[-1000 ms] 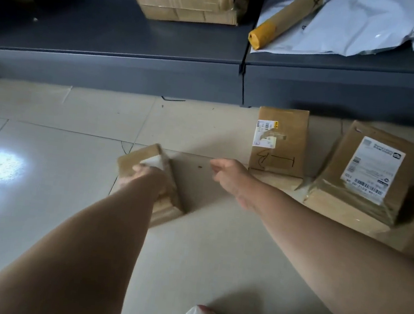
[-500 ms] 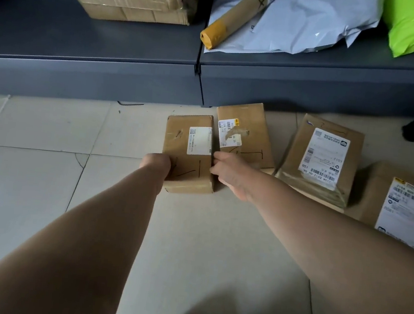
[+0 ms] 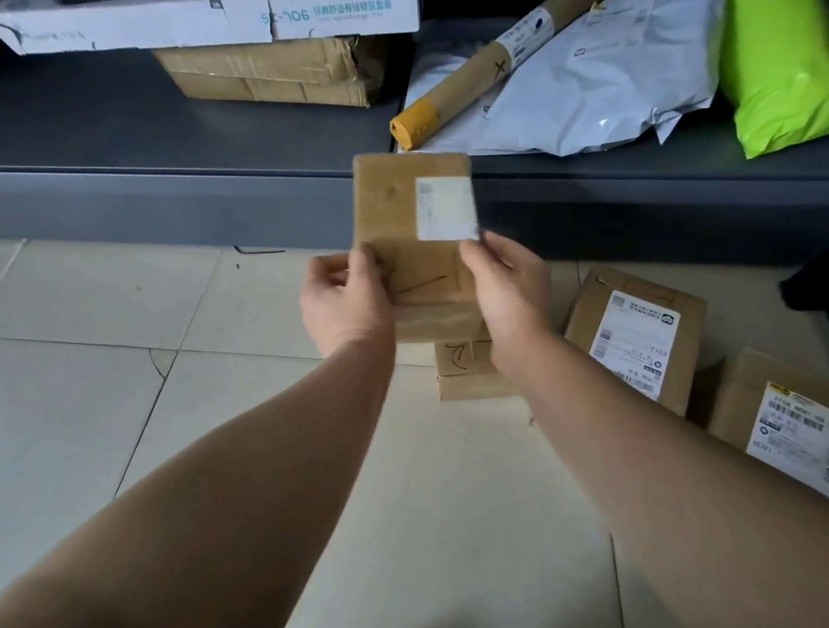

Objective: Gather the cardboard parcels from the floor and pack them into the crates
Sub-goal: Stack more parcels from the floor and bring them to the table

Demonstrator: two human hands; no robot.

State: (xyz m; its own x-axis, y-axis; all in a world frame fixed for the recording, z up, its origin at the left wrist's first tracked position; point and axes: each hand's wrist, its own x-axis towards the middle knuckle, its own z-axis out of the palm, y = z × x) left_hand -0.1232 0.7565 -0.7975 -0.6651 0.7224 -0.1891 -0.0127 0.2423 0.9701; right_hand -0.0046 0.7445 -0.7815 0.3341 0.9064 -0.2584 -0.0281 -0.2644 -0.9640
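parcel (image 3: 402, 219) (raised), between left fingers (image 3: 370, 270), right fingers (image 3: 483, 257)

The left hand (image 3: 346, 301) and right hand (image 3: 508, 293) are bare, as are both forearms (image 3: 229, 473) down to the lower frame edge.

Small brown parcel (image 3: 402, 219), white label, tilted in the air; on the tiles: pen-marked parcel (image 3: 463, 371), labelled parcel (image 3: 627, 333), rightmost parcel (image 3: 796, 434)

free: bare floor (image 3: 53, 427) on left | blocked: floor parcels (image 3: 632, 338) clustered right | behind: grey shelf front (image 3: 157, 196)
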